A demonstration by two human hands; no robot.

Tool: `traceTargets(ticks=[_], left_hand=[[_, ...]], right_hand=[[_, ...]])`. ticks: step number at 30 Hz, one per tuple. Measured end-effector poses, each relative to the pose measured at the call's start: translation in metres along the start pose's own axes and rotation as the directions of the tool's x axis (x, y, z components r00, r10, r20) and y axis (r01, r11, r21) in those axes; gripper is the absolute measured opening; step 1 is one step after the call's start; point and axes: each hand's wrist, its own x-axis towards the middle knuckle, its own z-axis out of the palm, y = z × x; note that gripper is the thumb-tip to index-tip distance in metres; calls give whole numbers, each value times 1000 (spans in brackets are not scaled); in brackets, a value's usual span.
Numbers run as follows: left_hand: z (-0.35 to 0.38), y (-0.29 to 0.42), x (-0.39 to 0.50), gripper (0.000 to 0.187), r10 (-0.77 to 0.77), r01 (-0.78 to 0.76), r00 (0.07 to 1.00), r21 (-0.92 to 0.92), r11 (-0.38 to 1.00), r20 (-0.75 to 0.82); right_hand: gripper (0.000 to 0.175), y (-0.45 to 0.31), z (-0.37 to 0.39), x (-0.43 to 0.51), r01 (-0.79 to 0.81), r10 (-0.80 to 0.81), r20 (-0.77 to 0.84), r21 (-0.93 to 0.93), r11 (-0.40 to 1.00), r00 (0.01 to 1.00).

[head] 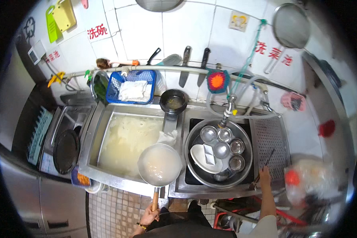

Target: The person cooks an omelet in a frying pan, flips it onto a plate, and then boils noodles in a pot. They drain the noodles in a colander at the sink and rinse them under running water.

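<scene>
My left hand (150,215) grips the wooden handle of a metal pan (159,165), which holds cloudy liquid and sits over the front right corner of a sink (131,139) of cloudy, foamy water. A white cloth (167,137) lies just behind the pan. On the right, my right hand (264,172) is closed around a thin dark utensil (269,157) at the front edge of the perforated metal drainboard (269,131). Between the hands, a large steel basin (188,160) holds several small metal bowls (221,149) and white dishes (202,156) under a faucet (226,114).
Black bowls (173,101) stand on the back ledge beside a blue plastic basket (131,86) with white cloths. Knives (184,67) hang on the wall rail. A round black tray (66,151) leans at the left. Plastic bags (309,178) lie at the right.
</scene>
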Motion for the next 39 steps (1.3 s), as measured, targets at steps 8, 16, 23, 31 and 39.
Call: traceTargets(ticks=[8, 16, 23, 31, 39], left_hand=[[28, 3, 1, 28, -73, 114, 967, 157, 981, -244], [46, 27, 20, 27, -197, 216, 951, 55, 975, -240], [-4, -15, 29, 28, -104, 148, 987, 931, 333, -120], [2, -22, 30, 39, -182, 359, 901, 440, 823, -394], [18, 6, 48, 35, -202, 386, 888, 433, 814, -413]], right_hand=[[20, -90, 6, 66, 108, 62, -319, 487, 867, 946], [29, -332, -48, 67, 586, -429, -400, 517, 624, 810], [45, -262, -33, 50, 640, -536, -351, 388, 663, 768], [47, -137, 0, 22, 797, -784, -199, 307, 520, 588], [51, -31, -60, 13, 789, -811, -109, 338, 513, 574]])
